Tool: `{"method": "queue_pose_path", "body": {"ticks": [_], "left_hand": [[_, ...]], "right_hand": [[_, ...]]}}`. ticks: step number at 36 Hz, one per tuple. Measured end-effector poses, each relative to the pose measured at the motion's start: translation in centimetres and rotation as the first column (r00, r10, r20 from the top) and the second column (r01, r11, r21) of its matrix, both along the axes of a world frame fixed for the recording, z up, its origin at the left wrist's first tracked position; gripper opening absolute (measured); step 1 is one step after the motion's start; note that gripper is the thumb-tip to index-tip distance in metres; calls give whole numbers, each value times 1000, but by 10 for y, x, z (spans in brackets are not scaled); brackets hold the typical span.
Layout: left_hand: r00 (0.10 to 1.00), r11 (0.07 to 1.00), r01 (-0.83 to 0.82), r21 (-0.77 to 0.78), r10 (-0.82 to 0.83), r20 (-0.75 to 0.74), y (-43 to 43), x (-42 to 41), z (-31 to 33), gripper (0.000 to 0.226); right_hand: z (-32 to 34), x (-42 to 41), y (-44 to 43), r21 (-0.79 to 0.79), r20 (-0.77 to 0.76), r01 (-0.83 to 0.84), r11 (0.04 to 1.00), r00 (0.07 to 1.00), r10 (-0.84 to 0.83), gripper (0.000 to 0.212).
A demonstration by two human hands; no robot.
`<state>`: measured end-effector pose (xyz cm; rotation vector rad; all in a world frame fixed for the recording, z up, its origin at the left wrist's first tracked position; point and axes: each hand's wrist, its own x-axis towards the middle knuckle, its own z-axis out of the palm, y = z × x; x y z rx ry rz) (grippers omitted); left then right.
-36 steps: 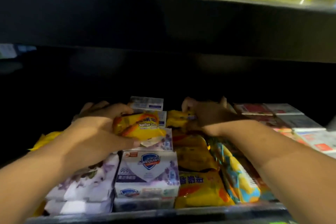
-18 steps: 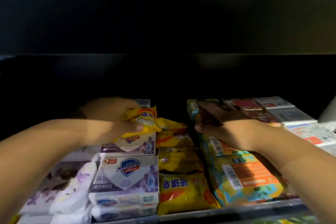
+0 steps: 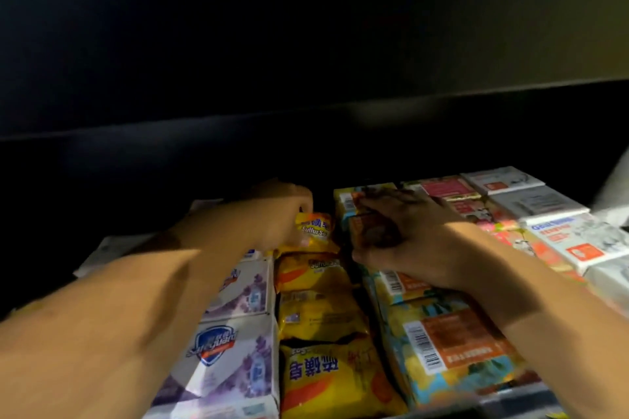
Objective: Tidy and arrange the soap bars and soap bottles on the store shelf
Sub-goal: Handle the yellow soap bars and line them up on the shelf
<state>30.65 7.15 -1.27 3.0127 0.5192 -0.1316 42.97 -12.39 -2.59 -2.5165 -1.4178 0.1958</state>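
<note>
My left hand [image 3: 272,214] grips a yellow sulfur soap packet [image 3: 315,230] at the far end of the yellow packet row [image 3: 320,313]. White and purple Safeguard soap boxes [image 3: 235,343] lie to the left of that row, partly under my left forearm. My right hand [image 3: 405,238] lies palm down, fingers spread, on the blue and yellow soap packs [image 3: 452,343] to the right of the row, with its thumb at their left edge. The packs under it are partly hidden.
Pink and white soap boxes [image 3: 551,231] fill the shelf's right side. The shelf's front rim [image 3: 510,401] runs along the bottom right. The dark back of the shelf [image 3: 306,146] lies behind the goods, with the dark underside of the shelf above overhead.
My left hand has carried the yellow sulfur packet rightward to the far end of the yellow row. My right hand has stayed on the blue and yellow packs. The camera has dropped lower.
</note>
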Motion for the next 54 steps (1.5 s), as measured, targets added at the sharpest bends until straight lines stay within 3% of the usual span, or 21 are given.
{"method": "queue_pose_path", "body": {"ticks": [2, 6, 15, 19, 23, 28, 31, 34, 36, 39, 41, 43, 46, 51, 54], "left_hand": [[999, 996, -31, -83, 32, 6, -3, 1, -5, 33], [999, 999, -45, 2, 45, 23, -10, -1, -12, 32], [999, 1000, 4, -16, -4, 37, -12, -18, -5, 44], [995, 1000, 9, 3, -9, 101, -11, -48, -5, 39], [974, 996, -76, -55, 86, 210, -9, -95, -10, 51], [945, 974, -207, -87, 222, 238, -12, -171, -17, 56], [903, 941, -326, -88, 338, 265, -5, -214, -16, 75], [858, 909, -391, -148, 417, 299, 3, -255, -15, 78], [830, 874, -448, -188, 485, 275, 11, -281, -21, 79], [808, 817, -564, -118, 576, 122, 26, -315, -38, 92], [780, 777, -602, -182, 622, 76, 35, -330, -48, 98], [752, 733, -602, -317, 653, 83, 40, -338, -57, 92], [729, 709, -590, -387, 674, 122, 39, -340, -63, 79], [715, 711, -667, -222, 695, 79, 31, -328, -60, 55], [717, 701, -663, -262, 695, 47, 33, -327, -60, 52]], "right_hand": [[0, -1, 0, -2, 3, -5, 1000, 1000, 5, 90], [0, -1, -1, -4, -2, -5, 1000, 1000, 5, 92], [-1, -1, 0, 4, -12, -17, 1000, 1000, 17, 90], [-2, -1, -1, 51, -26, -29, 998, 999, 30, 103], [-4, -2, -2, 89, 29, -56, 994, 998, 54, 73], [-2, -6, -1, 46, 175, -89, 995, 981, 80, 62], [4, -16, 7, -6, 280, -97, 995, 955, 94, 65], [10, -48, 25, 20, 312, -188, 982, 934, 173, 74], [16, -78, 42, 47, 321, -206, 977, 930, 180, 67], [24, -123, 73, 78, 311, -246, 966, 927, 211, 65], [28, -148, 92, 51, 276, -295, 954, 922, 270, 62], [29, -169, 111, 48, 245, -342, 938, 915, 321, 54], [29, -198, 136, 76, 197, -414, 907, 898, 393, 48], [28, -232, 174, 33, 203, -547, 836, 823, 531, 49], [26, -247, 199, -117, 225, -587, 801, 770, 597, 43]]}}
